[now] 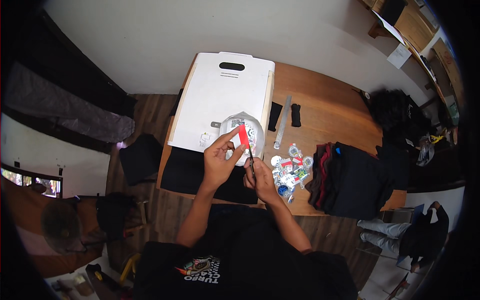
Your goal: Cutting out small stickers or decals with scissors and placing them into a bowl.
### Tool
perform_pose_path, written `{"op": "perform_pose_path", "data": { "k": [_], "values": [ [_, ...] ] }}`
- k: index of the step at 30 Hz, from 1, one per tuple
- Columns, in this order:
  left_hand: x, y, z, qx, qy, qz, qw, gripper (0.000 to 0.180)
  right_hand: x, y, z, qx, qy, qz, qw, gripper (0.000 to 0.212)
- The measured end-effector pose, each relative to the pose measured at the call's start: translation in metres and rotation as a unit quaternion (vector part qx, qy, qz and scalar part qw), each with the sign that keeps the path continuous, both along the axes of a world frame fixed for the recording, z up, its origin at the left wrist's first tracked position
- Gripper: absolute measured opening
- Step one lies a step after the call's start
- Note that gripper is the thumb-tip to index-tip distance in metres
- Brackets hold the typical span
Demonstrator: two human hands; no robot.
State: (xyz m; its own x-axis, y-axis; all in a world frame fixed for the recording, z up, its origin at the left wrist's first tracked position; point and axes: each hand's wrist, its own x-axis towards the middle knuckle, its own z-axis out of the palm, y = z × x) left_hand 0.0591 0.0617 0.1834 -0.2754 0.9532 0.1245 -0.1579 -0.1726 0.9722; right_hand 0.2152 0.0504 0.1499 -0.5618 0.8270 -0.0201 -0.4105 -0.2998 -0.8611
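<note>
Currently, head view: your left hand (218, 162) has thumb and fingers pinched on a red-and-white strip (243, 135), above the pale container (260, 134). Your right hand (263, 181) curls around dark scissors (251, 154), tip near the strip's lower end. Loose stickers (293, 172) lie rightward.

And here's the desk (325, 115), brown wood, well loaded! A big white flat-topped case (215, 105) takes the left half, black cloth (227, 182) spread along the front edge below it. Moving right: a slim grey ruler (283, 120), a small black bundle (296, 115) just beside it, a loose heap of shiny stickers (289, 175), then folded dark garments (355, 175), stacked thick at the corner!
</note>
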Motion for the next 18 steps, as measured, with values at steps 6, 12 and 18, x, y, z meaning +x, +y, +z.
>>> {"op": "perform_pose_path", "data": {
  "k": [6,12,18],
  "values": [
    [0.002,-0.001,0.011,0.004,-0.005,0.003,1.000,0.052,0.000,0.001,0.008,-0.004,0.004,-0.001,1.000,0.034],
    [0.001,-0.002,0.006,-0.003,-0.004,0.004,1.000,0.052,0.000,-0.001,-0.003,-0.002,0.008,0.003,1.000,0.034],
    [0.003,-0.003,0.010,0.006,-0.002,0.002,1.000,0.051,0.000,-0.001,-0.002,0.000,0.005,0.001,1.000,0.033]
  ]
}}
